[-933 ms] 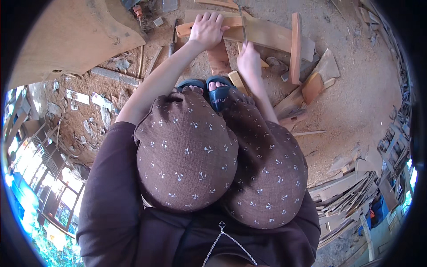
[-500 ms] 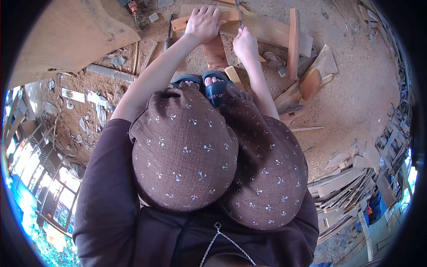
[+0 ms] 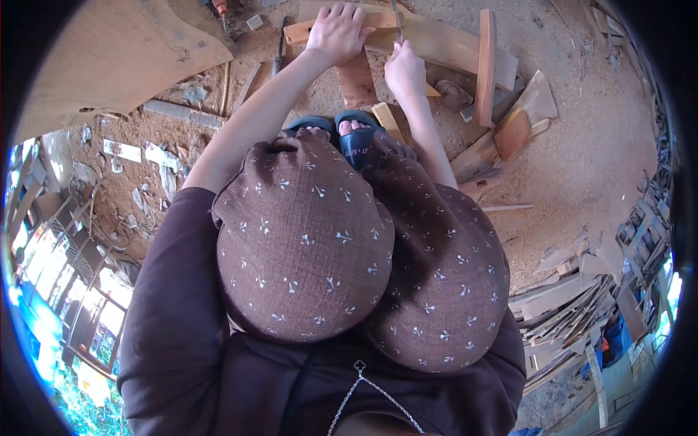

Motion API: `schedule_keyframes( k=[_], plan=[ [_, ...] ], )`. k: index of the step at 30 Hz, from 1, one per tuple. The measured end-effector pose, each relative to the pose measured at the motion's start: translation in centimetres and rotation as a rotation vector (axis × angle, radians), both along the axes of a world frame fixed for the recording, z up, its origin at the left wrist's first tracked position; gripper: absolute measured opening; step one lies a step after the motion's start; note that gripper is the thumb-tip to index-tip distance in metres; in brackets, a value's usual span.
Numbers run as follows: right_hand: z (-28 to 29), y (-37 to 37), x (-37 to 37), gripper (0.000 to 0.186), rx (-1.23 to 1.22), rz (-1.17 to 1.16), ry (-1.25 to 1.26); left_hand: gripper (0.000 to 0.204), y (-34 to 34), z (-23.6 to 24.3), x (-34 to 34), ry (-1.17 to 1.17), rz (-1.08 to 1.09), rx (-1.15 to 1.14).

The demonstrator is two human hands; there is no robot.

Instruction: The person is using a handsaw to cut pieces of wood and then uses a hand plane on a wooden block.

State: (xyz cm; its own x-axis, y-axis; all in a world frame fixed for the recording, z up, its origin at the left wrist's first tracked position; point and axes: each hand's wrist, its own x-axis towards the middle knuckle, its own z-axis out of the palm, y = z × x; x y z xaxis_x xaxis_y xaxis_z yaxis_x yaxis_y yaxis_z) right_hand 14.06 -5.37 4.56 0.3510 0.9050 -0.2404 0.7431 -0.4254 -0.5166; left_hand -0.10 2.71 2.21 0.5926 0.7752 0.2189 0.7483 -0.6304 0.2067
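Observation:
My left hand (image 3: 337, 33) lies over a short reddish wooden strip (image 3: 299, 33), its fingers reaching across the top and the thumb out to the right. That strip rests crosswise on a wide pale board (image 3: 443, 45) on the ground. Just to the right, my right hand (image 3: 406, 70) is closed around a thin, narrow-bladed metal tool (image 3: 398, 23) pointing away from me. Its blade meets or crosses the strip's right end; the exact kind of tool cannot be made out. Below my left hand, a flat reddish wood piece (image 3: 356, 81) lies toward my sandals.
An upright-lying wooden bar (image 3: 485, 69) crosses the pale board's right part. Wood offcuts (image 3: 513, 134) lie right of my arm. A dark rod-like tool (image 3: 279, 49) is left of the strip. A large plywood sheet (image 3: 123, 58) fills the far left; stacked scraps (image 3: 574, 320) lie right.
The whole view has shifted slightly, so everything sits a little higher and further right. Both hands keep their places on the strip and the tool; the right has moved marginally away from me.

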Motion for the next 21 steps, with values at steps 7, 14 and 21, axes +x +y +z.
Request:
schedule_keyframes(
  k=[7,14,21],
  plan=[
    [0.4,-8.3,-1.1,0.025,-0.054,-0.071,0.079,0.036,-0.3,0.1,-0.8,0.020,-0.001,-0.002],
    [0.0,0.4,0.6,0.024,-0.010,0.026,-0.011,0.039,0.0,0.9,0.3,-0.042,0.028,-0.239],
    [0.8,-7.5,-1.1,0.024,-0.046,-0.022,0.060,0.038,0.1,-1.3,-0.8,-0.022,0.003,-0.016]
  ],
)
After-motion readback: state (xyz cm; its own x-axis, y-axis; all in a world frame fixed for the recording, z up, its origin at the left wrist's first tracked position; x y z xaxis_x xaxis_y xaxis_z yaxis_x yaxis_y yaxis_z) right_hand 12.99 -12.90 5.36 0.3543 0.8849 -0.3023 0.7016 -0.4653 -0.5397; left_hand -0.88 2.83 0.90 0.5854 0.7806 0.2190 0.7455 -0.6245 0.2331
